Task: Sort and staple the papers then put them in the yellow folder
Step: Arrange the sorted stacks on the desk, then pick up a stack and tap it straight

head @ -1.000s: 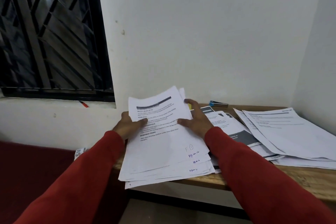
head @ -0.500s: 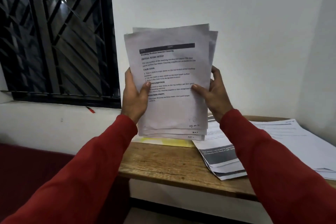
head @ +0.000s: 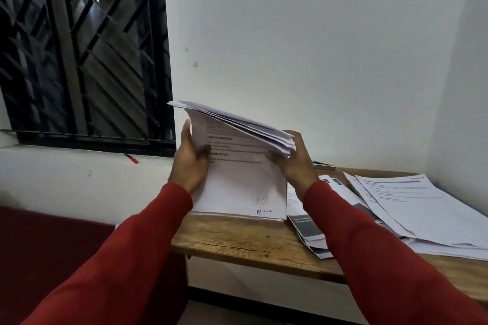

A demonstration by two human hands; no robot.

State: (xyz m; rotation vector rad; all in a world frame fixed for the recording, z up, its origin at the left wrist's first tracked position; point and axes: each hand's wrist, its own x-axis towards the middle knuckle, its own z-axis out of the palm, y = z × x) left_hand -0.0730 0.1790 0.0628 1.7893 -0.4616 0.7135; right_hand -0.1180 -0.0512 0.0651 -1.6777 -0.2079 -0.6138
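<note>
A stack of printed white papers (head: 237,185) stands on its bottom edge on the wooden table (head: 243,243), its top edges curling over toward me. My left hand (head: 188,163) grips the stack's left side, thumb on the front sheet. My right hand (head: 295,161) grips the right side. A stapler (head: 323,166) lies at the back of the table, partly hidden behind my right hand. The yellow folder is hidden behind the stack.
More loose printed sheets (head: 412,208) are spread over the right half of the table, some with dark bands (head: 306,229). White walls close in behind and to the right. A barred window (head: 84,47) is at left, a red pen (head: 132,158) on its sill.
The stack was lifted off the table and held upright in the air; now it has come down, its bottom edge on the table and its top bending over.
</note>
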